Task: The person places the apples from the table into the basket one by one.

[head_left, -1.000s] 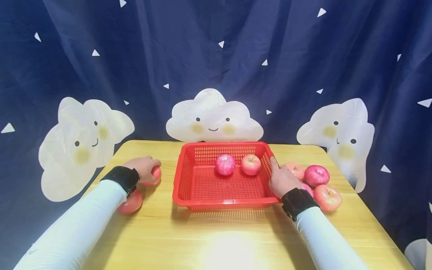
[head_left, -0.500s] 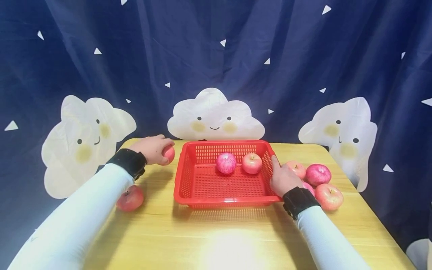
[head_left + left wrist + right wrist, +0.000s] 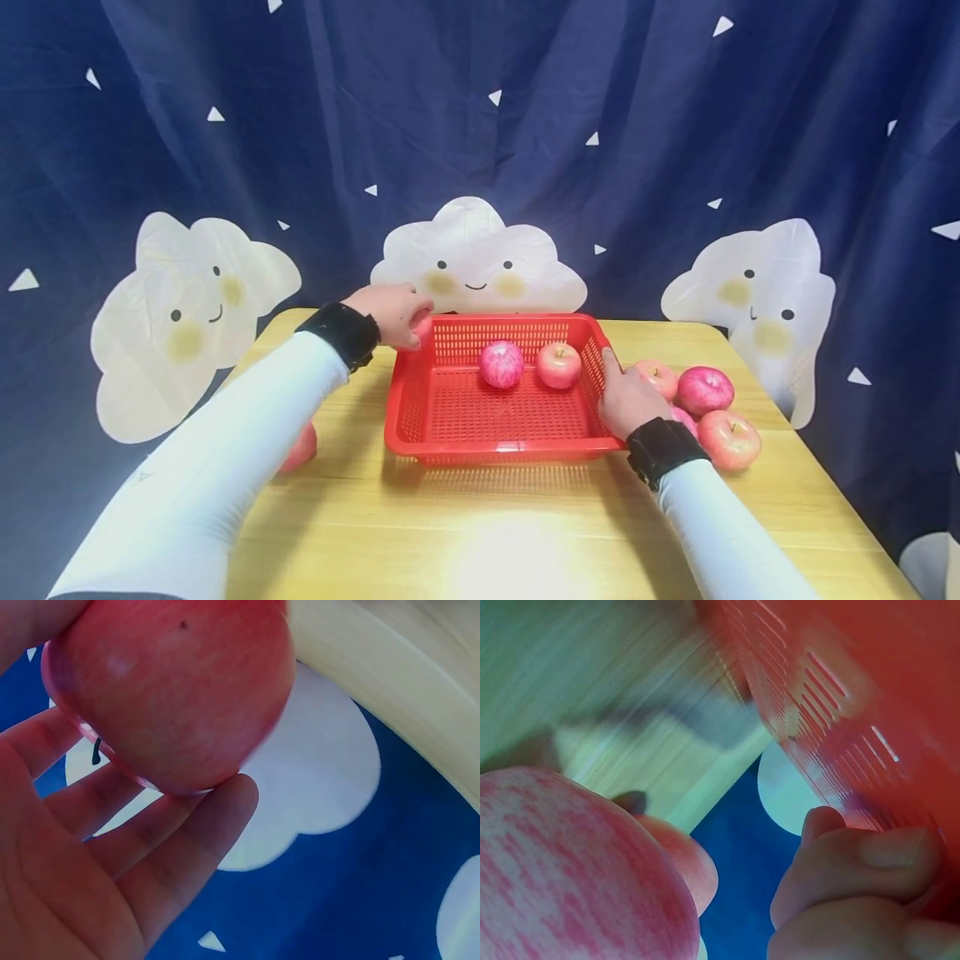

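Apple (image 3: 176,694) in left grip (image 3: 387,313); right grip (image 3: 632,402) holds basket (image 3: 498,447); curtain (image 3: 420,108) cloud-printed.

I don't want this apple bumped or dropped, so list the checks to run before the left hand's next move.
1. Held apple secure: ok; the left hand has it between thumb and fingers.
2. Basket steadied: ok; the right hand is on its right side.
3. Room inside: ok; bare floor shows in front of the striped fruit and the other apple.
4. Held apple over that bare floor: not ok; it is at the far left corner.
5. Held apple clear of the rim: cannot tell; they overlap in the head view.
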A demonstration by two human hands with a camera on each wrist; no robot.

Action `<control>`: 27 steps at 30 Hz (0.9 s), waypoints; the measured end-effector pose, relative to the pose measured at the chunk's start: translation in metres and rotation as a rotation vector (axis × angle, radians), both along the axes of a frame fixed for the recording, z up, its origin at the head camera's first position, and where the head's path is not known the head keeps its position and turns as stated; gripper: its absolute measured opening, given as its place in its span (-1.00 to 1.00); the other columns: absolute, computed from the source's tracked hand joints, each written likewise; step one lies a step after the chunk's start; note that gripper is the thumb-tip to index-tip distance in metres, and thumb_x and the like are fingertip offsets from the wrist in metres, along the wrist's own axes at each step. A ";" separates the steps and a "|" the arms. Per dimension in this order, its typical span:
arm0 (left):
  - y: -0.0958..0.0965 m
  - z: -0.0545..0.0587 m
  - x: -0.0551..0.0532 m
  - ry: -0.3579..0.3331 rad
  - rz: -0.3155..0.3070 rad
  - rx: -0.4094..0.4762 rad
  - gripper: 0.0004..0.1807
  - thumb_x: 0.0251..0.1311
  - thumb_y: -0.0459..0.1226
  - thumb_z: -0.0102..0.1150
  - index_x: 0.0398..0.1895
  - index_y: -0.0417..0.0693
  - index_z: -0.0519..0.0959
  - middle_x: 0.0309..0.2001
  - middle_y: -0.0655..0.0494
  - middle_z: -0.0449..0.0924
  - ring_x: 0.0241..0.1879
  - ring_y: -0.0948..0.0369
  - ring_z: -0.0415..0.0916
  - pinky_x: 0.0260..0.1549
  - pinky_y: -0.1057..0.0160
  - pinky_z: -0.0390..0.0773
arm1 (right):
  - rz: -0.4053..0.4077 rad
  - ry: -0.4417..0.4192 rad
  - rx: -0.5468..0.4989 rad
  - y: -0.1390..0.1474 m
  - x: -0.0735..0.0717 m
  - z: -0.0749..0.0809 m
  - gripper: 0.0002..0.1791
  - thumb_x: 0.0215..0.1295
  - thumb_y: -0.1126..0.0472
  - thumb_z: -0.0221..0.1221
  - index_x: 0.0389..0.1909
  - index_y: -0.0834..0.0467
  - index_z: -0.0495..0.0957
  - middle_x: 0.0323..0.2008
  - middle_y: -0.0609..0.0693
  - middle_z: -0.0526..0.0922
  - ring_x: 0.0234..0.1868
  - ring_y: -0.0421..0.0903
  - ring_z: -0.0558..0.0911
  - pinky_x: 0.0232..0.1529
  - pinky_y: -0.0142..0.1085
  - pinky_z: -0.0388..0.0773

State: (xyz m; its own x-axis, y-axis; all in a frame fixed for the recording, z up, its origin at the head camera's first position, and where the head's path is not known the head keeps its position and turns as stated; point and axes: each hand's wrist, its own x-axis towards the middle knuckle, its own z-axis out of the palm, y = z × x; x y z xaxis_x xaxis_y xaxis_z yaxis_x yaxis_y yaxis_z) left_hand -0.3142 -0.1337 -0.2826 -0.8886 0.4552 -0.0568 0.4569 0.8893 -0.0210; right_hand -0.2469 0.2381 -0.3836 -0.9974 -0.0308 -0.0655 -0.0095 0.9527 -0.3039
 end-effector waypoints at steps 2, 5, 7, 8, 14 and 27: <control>0.010 0.001 0.001 0.007 -0.023 0.005 -0.64 0.07 -0.15 0.40 -0.04 0.04 0.61 -0.32 0.06 0.52 -0.29 0.08 0.50 -0.28 0.11 0.54 | -0.011 -0.024 -0.014 0.000 0.000 0.000 -0.13 0.44 0.16 0.12 0.61 0.17 -0.12 -0.05 0.36 0.54 -0.13 0.21 0.62 -0.23 0.08 0.68; 0.022 0.000 0.001 0.011 -0.044 0.016 -0.70 0.08 -0.17 0.40 -0.12 0.02 0.61 -0.36 0.07 0.53 -0.30 0.08 0.49 -0.28 0.13 0.52 | -0.017 -0.030 -0.014 0.001 0.000 -0.001 -0.14 0.44 0.16 0.12 0.62 0.16 -0.12 -0.07 0.34 0.54 -0.15 0.19 0.62 -0.26 0.04 0.67; 0.028 -0.002 0.000 0.011 -0.054 0.019 -0.70 0.05 -0.18 0.42 -0.14 0.01 0.61 -0.36 0.07 0.53 -0.29 0.07 0.50 -0.26 0.12 0.53 | -0.009 -0.007 0.000 0.000 0.000 -0.002 -0.15 0.42 0.18 0.12 0.61 0.18 -0.09 -0.11 0.33 0.55 -0.19 0.18 0.63 -0.26 0.05 0.66; 0.031 -0.004 -0.001 0.008 -0.053 0.020 -0.69 0.04 -0.18 0.44 -0.14 0.01 0.61 -0.35 0.07 0.54 -0.27 0.07 0.51 -0.24 0.12 0.54 | -0.005 0.006 0.008 0.000 0.000 -0.002 -0.15 0.41 0.19 0.12 0.60 0.20 -0.08 -0.12 0.34 0.55 -0.20 0.17 0.63 -0.25 0.06 0.66; 0.039 -0.026 -0.016 -0.033 0.002 0.027 -0.61 0.01 -0.17 0.52 -0.09 0.08 0.60 -0.28 0.10 0.57 -0.18 0.08 0.51 -0.11 0.11 0.56 | -0.006 0.044 0.015 -0.001 -0.001 -0.001 -0.15 0.39 0.20 0.13 0.60 0.19 -0.05 -0.15 0.31 0.55 -0.27 0.14 0.62 -0.29 0.05 0.65; 0.047 -0.041 -0.022 -0.088 0.059 0.035 -0.56 0.01 -0.22 0.51 -0.01 0.06 0.59 -0.16 0.06 0.52 -0.13 0.06 0.52 -0.05 0.08 0.56 | 0.002 0.051 0.018 0.000 -0.003 -0.004 -0.16 0.39 0.24 0.11 0.60 0.20 -0.05 -0.20 0.30 0.55 -0.29 0.14 0.62 -0.35 0.00 0.65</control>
State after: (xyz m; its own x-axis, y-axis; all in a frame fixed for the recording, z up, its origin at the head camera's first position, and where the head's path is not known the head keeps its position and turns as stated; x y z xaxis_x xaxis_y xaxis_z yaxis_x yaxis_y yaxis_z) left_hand -0.3358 -0.0868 -0.3234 -0.9061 0.4055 -0.1207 0.4026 0.9141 0.0486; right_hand -0.2498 0.2384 -0.3872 -0.9994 -0.0322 -0.0151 -0.0266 0.9579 -0.2857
